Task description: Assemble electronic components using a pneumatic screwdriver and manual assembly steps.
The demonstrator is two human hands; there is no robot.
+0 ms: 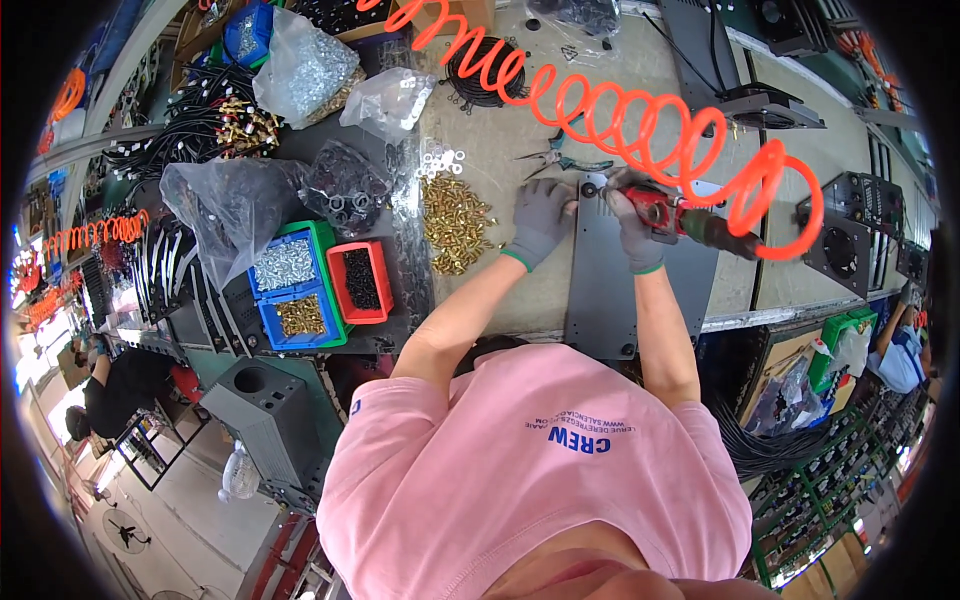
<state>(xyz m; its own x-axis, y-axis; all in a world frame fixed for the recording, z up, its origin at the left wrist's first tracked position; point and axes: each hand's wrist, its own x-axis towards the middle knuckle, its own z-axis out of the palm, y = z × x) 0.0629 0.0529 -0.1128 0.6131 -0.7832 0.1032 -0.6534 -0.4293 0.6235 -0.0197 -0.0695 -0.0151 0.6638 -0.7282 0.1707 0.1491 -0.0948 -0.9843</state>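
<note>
My right hand (634,228), in a grey glove, wraps round a red air-powered driver (655,208). An orange coiled air hose (612,120) joins the tool's dark rear end on the right. Under the tool lies a flat dark-grey metal panel (612,290) with small holes near its edges. At the panel's upper left edge is my left hand (541,220), also gloved, its fingers curled in; what they hold, if anything, is hidden. Pliers (552,158) with dark teal handles lie just beyond it. To its left spreads a pile of brass-coloured fasteners (457,222).
White small parts (442,160), a round black fan guard (486,72) and plastic bags (310,75) lie further back. Blue bins (297,335) and a red bin (372,318) of screws stand left. Black housings (845,240) sit right. Other people (130,385) work beyond the bench.
</note>
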